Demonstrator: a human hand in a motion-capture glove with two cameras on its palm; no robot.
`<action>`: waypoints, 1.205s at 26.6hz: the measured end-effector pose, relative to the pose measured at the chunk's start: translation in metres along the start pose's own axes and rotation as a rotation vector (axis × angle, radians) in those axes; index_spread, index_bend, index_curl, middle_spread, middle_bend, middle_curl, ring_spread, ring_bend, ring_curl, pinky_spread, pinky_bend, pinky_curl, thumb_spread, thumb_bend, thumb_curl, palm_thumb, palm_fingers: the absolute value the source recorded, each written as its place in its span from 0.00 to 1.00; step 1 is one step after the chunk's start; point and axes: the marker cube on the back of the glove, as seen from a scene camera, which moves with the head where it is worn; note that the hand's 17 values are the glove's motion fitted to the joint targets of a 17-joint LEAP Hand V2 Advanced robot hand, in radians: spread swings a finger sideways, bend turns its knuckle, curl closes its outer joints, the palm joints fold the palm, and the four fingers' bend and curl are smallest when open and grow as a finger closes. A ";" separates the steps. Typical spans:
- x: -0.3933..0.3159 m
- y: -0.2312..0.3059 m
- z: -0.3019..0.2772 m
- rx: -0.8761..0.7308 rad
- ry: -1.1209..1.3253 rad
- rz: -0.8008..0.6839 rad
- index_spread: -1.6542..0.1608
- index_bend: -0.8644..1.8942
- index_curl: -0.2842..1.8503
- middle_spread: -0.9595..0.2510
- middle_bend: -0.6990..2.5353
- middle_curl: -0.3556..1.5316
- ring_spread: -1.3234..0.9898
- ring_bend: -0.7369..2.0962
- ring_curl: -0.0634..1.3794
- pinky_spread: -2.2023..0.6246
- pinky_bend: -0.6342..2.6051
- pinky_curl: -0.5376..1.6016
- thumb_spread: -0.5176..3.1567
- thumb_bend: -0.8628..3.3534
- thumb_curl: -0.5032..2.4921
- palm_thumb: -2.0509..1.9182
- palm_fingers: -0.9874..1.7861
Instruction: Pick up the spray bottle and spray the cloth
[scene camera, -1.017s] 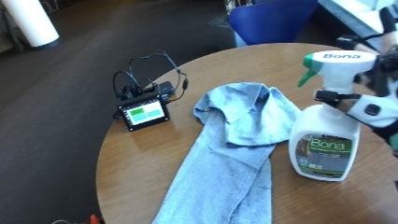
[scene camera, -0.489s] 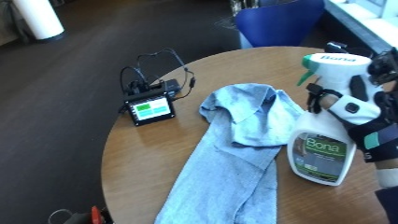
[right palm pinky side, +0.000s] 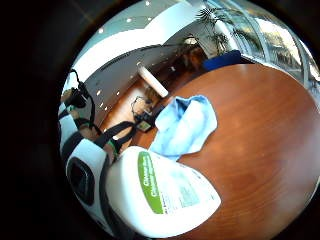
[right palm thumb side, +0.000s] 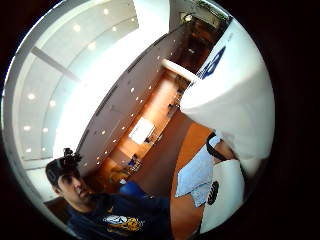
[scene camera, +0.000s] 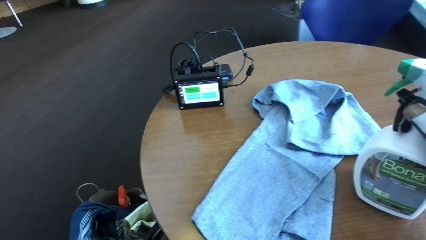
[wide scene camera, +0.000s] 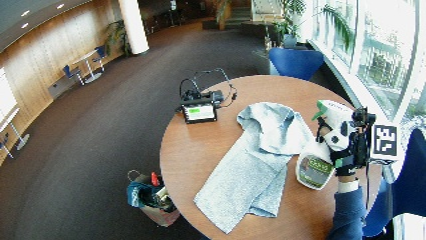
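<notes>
White plastic spray bottle (scene camera: 394, 172) with a green-and-white Bona label and green nozzle tip stands upright on the round brown wooden table (scene camera: 200, 145), base touching the tabletop, just beside the fold of the long light-blue cloth (scene camera: 293, 165). Liquid level inside the bottle: cannot tell, body is opaque. Cloth lies flat across the table, one end folded over, other end hanging at the table edge. Black-gloved right hand (wide scene camera: 346, 142) is wrapped round the bottle neck below the trigger head, fingers curled on it. Outside view crops the hand to a sliver at the frame edge; wide outside view shows the whole hand and the blue sleeve (wide scene camera: 346, 212). Little-finger palm view shows the bottle's label side close to the palm, cloth beyond it; thumb palm view shows mostly the white trigger head. Small black monitor with green screen blocks and looped cables (scene camera: 200, 87) sits near the far table edge, well apart from the bottle. Open bag (scene camera: 110, 217) on the dark floor holds mixed items, one red-handled.
</notes>
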 end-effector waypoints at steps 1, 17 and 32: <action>0.001 0.000 -0.005 0.008 0.008 0.004 0.75 0.37 0.21 0.66 0.46 0.46 0.48 0.57 0.35 0.68 0.38 0.42 0.31 0.20 0.36 0.78 0.81; 0.007 -0.068 0.005 -0.324 0.571 -0.034 0.76 0.37 0.25 0.66 0.45 0.45 0.47 0.54 0.35 0.67 0.36 0.42 0.28 0.20 0.39 0.78 0.83; 0.073 -0.069 0.008 -0.981 1.408 -0.020 0.76 0.36 0.28 0.67 0.45 0.45 0.47 0.54 0.36 0.67 0.35 0.42 0.27 0.20 0.40 0.78 0.83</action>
